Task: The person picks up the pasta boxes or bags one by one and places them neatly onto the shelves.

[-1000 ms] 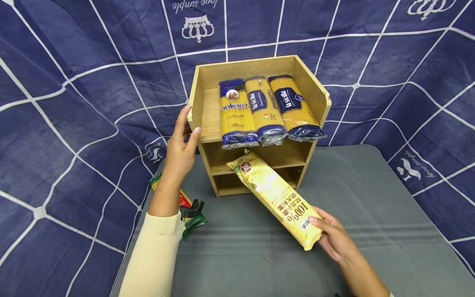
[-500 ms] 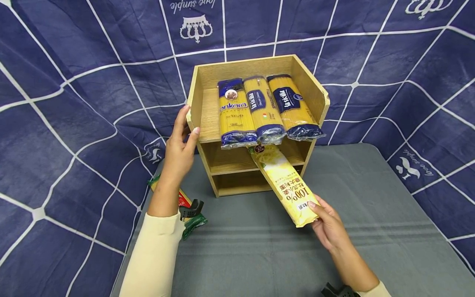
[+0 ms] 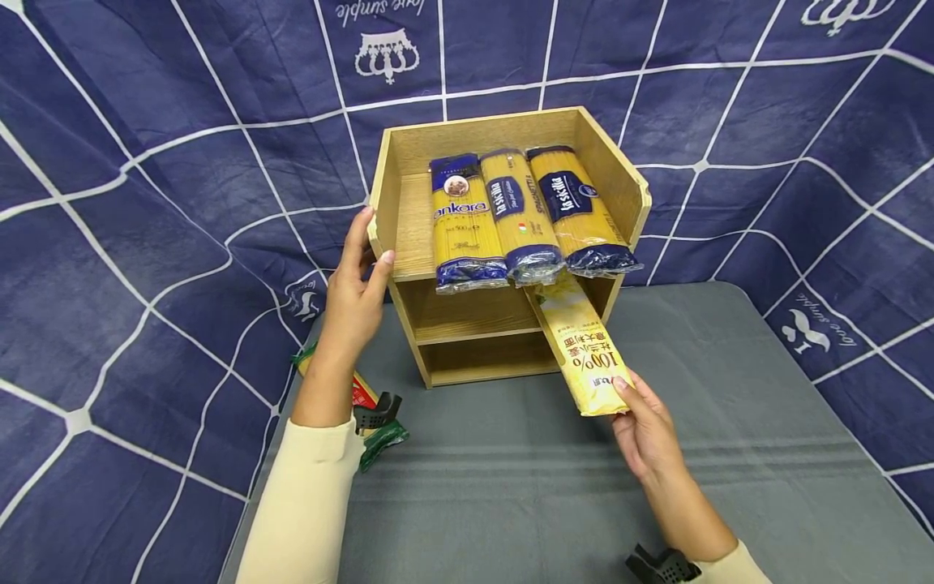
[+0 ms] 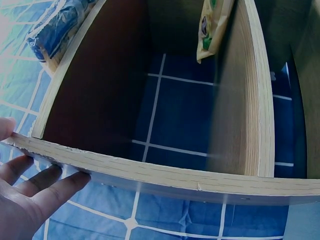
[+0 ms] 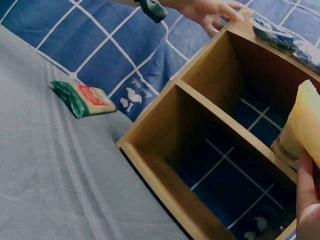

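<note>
My right hand (image 3: 648, 428) pinches the near end of a yellow pasta packet (image 3: 586, 353), thumb on top. The packet's far end reaches into the middle compartment of a wooden shelf (image 3: 412, 239), at its right side, under the overhanging top-shelf packets. In the left wrist view the packet's tip (image 4: 209, 35) shows inside that compartment. With thumb and fingers on either side, my left hand (image 3: 355, 300) grips the front edge of the shelf's upper left wall. On the top shelf lie a blue-and-yellow ankara pasta packet (image 3: 470, 231) and two la Sicilia spaghetti packets (image 3: 520, 212).
Left of the shelf, a green-and-red pasta packet (image 5: 87, 100) lies on the grey cloth (image 3: 474, 487), partly behind my left forearm in the head view. Blue cloth with white lines (image 3: 219, 203) hangs behind and at the sides. The lower compartment (image 5: 220, 165) shows no packet.
My right hand has moved forward, pushing the yellow pasta packet deeper into the middle compartment and swinging its far end to the right. My left hand stays on the shelf wall.
</note>
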Tool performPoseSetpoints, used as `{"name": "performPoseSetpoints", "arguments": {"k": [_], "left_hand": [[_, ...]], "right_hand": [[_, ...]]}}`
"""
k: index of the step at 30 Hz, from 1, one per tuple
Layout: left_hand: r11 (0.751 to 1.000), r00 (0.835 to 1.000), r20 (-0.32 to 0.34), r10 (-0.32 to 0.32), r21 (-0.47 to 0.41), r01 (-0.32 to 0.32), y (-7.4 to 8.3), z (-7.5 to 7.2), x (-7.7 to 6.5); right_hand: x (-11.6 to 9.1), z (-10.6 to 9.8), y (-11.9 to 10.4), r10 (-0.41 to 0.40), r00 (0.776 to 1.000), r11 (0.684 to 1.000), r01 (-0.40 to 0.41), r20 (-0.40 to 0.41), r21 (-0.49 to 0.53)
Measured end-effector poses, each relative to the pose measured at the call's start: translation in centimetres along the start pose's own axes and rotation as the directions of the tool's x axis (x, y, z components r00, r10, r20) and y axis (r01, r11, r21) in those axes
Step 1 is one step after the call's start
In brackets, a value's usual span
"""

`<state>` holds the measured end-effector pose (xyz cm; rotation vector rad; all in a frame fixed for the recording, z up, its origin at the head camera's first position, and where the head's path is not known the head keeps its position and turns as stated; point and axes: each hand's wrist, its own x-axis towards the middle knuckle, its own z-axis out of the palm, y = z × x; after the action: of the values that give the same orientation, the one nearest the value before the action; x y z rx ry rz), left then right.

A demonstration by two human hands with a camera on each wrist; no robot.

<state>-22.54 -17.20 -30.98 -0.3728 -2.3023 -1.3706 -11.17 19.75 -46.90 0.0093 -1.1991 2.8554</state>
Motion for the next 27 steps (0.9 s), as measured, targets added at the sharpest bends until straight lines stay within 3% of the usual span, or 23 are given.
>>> {"name": "performPoseSetpoints", "arguments": {"k": [7,12,17,21,27], "left_hand": [[1.0,1.0,-0.002,-0.012,-0.01,0.012,0.2,0.0,-0.1],[1.0,1.0,0.0,-0.018,-0.015,0.018,0.2,0.0,-0.1],[1.0,1.0,-0.001,-0.012,-0.02,0.012,0.1,0.0,-0.1],[1.0,1.0,-0.01,-0.007,-0.016,0.006,0.1,0.0,0.0],[1.0,1.0,-0.002,-0.017,-0.013,0.017,0.1,0.0,-0.1]], "right_hand": [[0.5,0.4,-0.3,-0.028,0.999,1.0,0.028,-0.032,-0.004],[0.5,0.1,0.1,-0.044,0.999,0.999,0.044,0.032,-0.026],[0.2,-0.5,0.5,-0.034,0.995,0.992,0.044,0.092,-0.114],[-0.1,-0.7,0.6,-0.047,0.995,0.967,0.067,0.087,-0.244],[-0.9,-1.1,0.8,-0.134,0.988,0.899,0.152,0.073,-0.412]]}}
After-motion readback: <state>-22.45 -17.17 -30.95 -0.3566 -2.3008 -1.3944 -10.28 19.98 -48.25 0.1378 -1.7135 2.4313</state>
